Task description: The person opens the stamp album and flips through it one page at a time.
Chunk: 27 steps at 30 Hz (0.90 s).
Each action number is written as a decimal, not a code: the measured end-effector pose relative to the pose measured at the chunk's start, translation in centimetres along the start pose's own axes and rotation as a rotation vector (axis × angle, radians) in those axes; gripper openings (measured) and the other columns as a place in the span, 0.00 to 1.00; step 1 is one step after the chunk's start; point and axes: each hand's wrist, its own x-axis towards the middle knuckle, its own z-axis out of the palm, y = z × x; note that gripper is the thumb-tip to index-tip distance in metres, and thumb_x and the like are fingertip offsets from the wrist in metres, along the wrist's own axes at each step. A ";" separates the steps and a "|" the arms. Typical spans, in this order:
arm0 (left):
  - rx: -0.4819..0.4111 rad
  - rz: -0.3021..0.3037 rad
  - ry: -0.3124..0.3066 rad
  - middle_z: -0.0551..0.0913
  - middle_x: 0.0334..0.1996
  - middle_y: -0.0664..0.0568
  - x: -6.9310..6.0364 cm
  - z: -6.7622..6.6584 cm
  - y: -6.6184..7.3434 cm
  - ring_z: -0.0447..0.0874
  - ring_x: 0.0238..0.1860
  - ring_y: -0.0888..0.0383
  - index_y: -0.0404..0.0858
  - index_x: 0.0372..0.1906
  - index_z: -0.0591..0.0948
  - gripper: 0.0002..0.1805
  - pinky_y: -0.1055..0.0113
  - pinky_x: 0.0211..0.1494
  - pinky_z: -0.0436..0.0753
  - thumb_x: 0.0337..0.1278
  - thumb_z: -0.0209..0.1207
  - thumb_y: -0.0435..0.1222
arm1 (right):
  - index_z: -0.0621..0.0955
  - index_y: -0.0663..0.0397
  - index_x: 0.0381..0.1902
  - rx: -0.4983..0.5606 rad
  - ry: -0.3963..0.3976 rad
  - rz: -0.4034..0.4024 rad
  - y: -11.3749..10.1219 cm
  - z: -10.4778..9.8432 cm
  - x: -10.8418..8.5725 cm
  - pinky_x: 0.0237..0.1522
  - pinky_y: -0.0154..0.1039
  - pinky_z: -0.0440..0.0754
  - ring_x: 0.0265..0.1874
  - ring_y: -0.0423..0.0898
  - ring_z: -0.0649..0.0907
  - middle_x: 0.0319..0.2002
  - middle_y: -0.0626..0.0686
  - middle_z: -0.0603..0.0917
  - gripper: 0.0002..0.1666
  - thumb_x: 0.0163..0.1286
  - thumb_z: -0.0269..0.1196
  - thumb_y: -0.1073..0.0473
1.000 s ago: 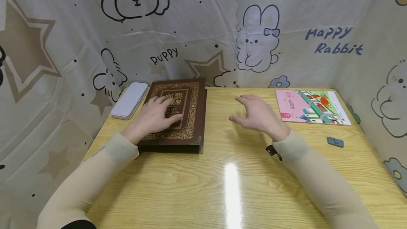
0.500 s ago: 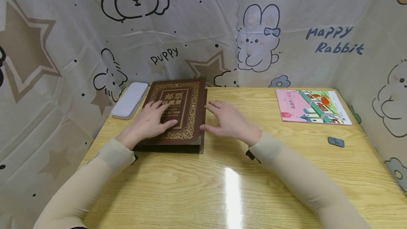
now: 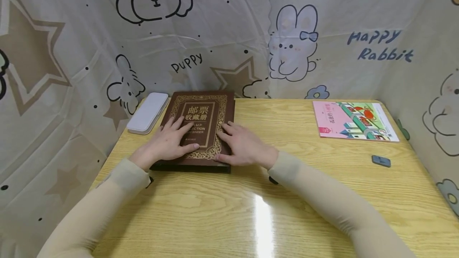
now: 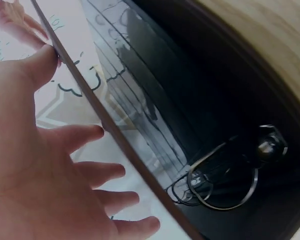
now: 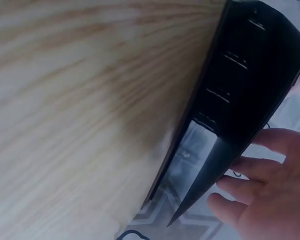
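Observation:
A brown stamp album (image 3: 201, 110) with gold lettering and an ornate gold border lies closed on the wooden table. My left hand (image 3: 166, 142) rests on the left part of its cover, fingers spread and thumb pointing right. On the cover's right edge lies my right hand (image 3: 245, 144), fingertips on the gold border. From the left wrist, the thin edge of the cover (image 4: 135, 155) shows beside my fingers, with metal binder rings (image 4: 256, 187) and dark pages under it. In the right wrist view, my fingers (image 5: 240, 187) touch the outside of the cover above the black inner pages.
Beside the album's left edge stands a white flat case (image 3: 148, 112). A pink and green picture book (image 3: 355, 120) lies at the back right, with a small dark grey block (image 3: 381, 161) in front of it. A printed curtain (image 3: 229, 31) hangs behind the table.
My right hand has moved left from over the bare table onto the album's right edge. The left hand has shifted slightly toward me on the cover. The gap under the cover's front right corner looks narrower.

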 end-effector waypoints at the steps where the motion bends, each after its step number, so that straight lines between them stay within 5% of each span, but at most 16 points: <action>1: -0.001 -0.002 -0.013 0.50 0.92 0.30 -0.1 0.1 -0.1 0.44 0.91 0.21 0.45 0.93 0.59 0.52 0.16 0.84 0.57 0.79 0.56 0.69 | 0.64 0.55 0.90 -0.007 -0.021 -0.001 -0.1 0.1 0.1 0.92 0.61 0.57 0.92 0.68 0.58 0.91 0.66 0.57 0.57 0.81 0.59 0.23; 11: 0.015 -0.013 -0.063 0.46 0.93 0.32 -0.6 0.8 -0.2 0.42 0.92 0.22 0.45 0.94 0.55 0.55 0.15 0.84 0.55 0.79 0.54 0.71 | 0.57 0.52 0.93 -0.015 -0.122 -0.050 -1.1 1.0 1.0 0.93 0.59 0.56 0.93 0.67 0.55 0.93 0.64 0.51 0.62 0.80 0.59 0.21; 27: -0.002 -0.023 -0.089 0.41 0.94 0.33 -0.9 1.6 -0.7 0.38 0.92 0.21 0.49 0.94 0.53 0.70 0.10 0.82 0.47 0.57 0.61 0.83 | 0.52 0.50 0.94 -0.075 -0.256 -0.015 -1.8 1.8 0.9 0.91 0.55 0.61 0.93 0.64 0.53 0.94 0.62 0.47 0.68 0.75 0.67 0.22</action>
